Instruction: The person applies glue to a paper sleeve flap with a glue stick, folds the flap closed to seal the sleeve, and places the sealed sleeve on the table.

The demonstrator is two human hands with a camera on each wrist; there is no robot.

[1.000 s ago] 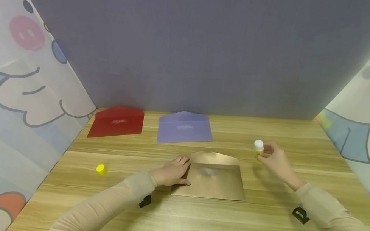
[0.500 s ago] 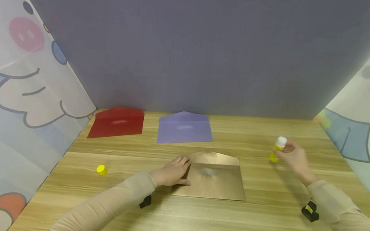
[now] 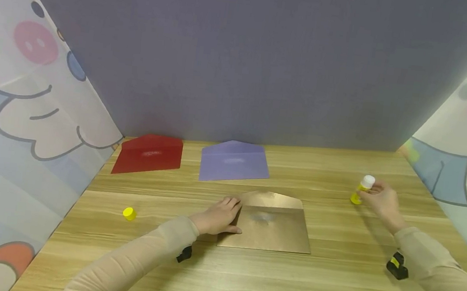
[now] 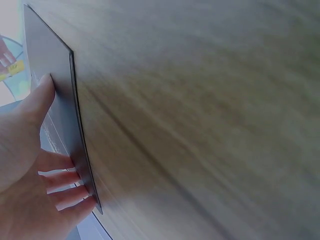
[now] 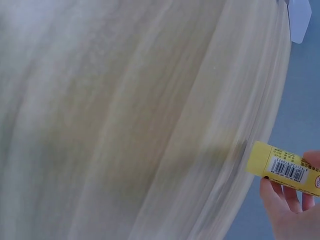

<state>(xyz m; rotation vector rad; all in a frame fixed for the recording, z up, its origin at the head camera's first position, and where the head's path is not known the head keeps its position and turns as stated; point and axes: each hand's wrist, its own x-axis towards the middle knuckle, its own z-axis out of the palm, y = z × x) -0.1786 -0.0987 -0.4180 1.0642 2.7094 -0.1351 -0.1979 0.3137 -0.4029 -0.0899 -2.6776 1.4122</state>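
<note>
My left hand (image 3: 218,217) rests on the left side of a gold envelope (image 3: 277,234), thumb and fingers spread. The envelope lies with its flap unfolded away from me, and a shiny smear marks its middle. In the left wrist view, the fingers (image 4: 70,197) lie along the edge of the envelope (image 4: 62,107). At the right, my right hand (image 3: 384,204) pinches a yellow glue stick (image 3: 361,191), white end up and tilted, above the table. The right wrist view shows the barcode label of the glue stick (image 5: 287,170) between thumb and fingers.
A red envelope (image 3: 150,156) and a purple envelope (image 3: 235,164) lie at the back, flaps unfolded, each with a pale smear. A yellow cap (image 3: 129,214) sits at the left of the wooden table (image 3: 261,283). A grey panel (image 3: 260,62) stands behind.
My right hand has moved to the right with the glue stick, away from the gold envelope, and the stick tilts more. My left hand has stayed in place.
</note>
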